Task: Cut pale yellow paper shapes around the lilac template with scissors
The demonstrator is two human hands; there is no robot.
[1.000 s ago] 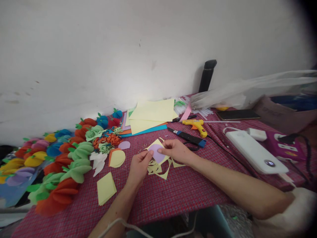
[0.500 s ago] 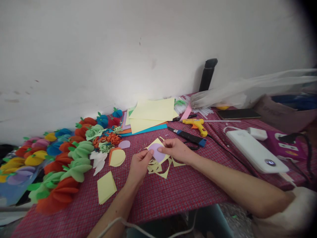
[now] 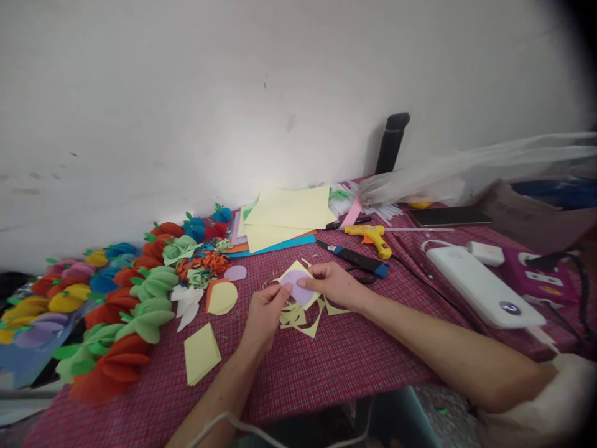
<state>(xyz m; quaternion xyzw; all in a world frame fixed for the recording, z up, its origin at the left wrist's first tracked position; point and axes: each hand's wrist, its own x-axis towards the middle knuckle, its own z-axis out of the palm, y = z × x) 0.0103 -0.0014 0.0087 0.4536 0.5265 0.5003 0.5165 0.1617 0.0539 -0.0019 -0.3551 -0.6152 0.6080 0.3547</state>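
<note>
A purple paper circle (image 3: 297,287) lies on top of a pale yellow paper square (image 3: 310,301), both held up between my hands. My left hand (image 3: 263,311) pinches the left edge with thumb and fingers. On the right side, my right hand (image 3: 334,285) grips the same papers, its thumb on the circle. Yellow cut scraps (image 3: 308,327) lie on the cloth beneath. Left of my hands are a stack of yellow rectangles (image 3: 201,354), some yellow rounded pieces (image 3: 222,298) and another purple piece (image 3: 236,272).
Colourful paper pumpkins (image 3: 116,311) crowd the left side. Large paper sheets (image 3: 289,208) lie at the back. To the right are scissors (image 3: 357,260), a yellow glue gun (image 3: 373,239), a white power bank (image 3: 485,286) and a purple socket block (image 3: 541,277).
The view has shifted very slightly. Both hands still hold the purple circle and yellow square, with the left fingers moved a little along the edge.
</note>
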